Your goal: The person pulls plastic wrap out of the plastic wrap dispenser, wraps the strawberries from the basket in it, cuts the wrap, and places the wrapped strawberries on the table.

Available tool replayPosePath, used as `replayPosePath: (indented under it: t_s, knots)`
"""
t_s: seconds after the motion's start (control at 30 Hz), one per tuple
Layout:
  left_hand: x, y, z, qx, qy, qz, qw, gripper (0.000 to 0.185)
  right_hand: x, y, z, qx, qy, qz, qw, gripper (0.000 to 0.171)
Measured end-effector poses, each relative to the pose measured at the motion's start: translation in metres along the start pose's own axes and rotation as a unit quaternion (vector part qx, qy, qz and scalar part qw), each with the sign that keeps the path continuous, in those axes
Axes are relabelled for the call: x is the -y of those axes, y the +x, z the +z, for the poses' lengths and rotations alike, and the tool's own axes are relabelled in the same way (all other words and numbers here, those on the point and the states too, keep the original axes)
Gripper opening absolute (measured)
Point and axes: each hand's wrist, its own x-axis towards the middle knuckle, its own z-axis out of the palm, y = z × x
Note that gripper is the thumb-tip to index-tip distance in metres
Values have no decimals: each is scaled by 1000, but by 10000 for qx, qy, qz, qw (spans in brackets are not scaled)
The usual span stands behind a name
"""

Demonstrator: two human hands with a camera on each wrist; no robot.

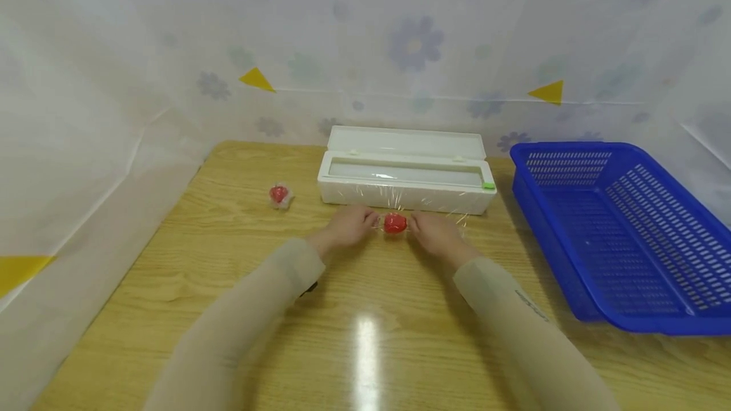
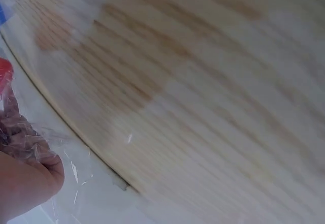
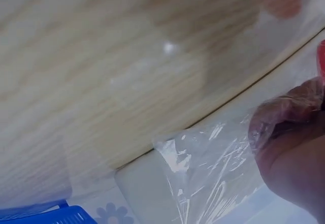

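Between my two hands, in the head view, is a small round red item [image 1: 395,223] wrapped in clear cling film; its exact kind does not show. The left hand [image 1: 349,224] pinches the bunched film on its left side, and the right hand [image 1: 437,233] pinches the film on its right. In the left wrist view, crumpled film [image 2: 23,137] lies about the left fingers. A loose sheet of film [image 3: 203,168] spreads beside the right hand in its wrist view. Just behind the hands stands a long white cling film dispenser [image 1: 400,197] with its lid up.
A second red item in film [image 1: 278,195] lies on the wooden table [image 1: 228,284], left of the dispenser. On the right stands a blue plastic basket [image 1: 556,233] with slotted walls. A flowered white curtain [image 1: 365,49] hangs behind the table.
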Motion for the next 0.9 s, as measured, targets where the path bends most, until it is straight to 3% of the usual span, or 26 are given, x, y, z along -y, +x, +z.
replayPosePath:
  t_s: [0.13, 0.27, 0.37, 0.53, 0.6, 0.77, 0.9]
  knots:
    - [1, 6, 7, -3, 351, -83, 9993, 35, 4, 6, -2, -160, -196, 192, 9995, 23]
    - [-1, 9, 9, 48, 272, -100, 9996, 36, 6, 7, -6, -769, -557, 135, 9954, 11]
    - [-5, 7, 4, 87, 56, -76, 9999, 38, 3, 4, -9, -1375, -820, -396, 9863, 5]
    - [-6, 5, 0, 179, -118, 79, 9997, 40, -4, -6, -6, -2273, -1079, -1488, 9563, 17]
    - [-6, 5, -1, 260, -239, 84, 9993, 40, -5, -12, -3, -2279, -1297, -1622, 9513, 23]
    - [-6, 6, -3, 387, -468, -16, 9982, 39, -3, -18, 5, -1666, -2263, -1414, 9492, 47]
    - [-6, 5, -6, 305, -456, -32, 9985, 38, 5, -14, 2, -1463, -2687, -1218, 9442, 41]
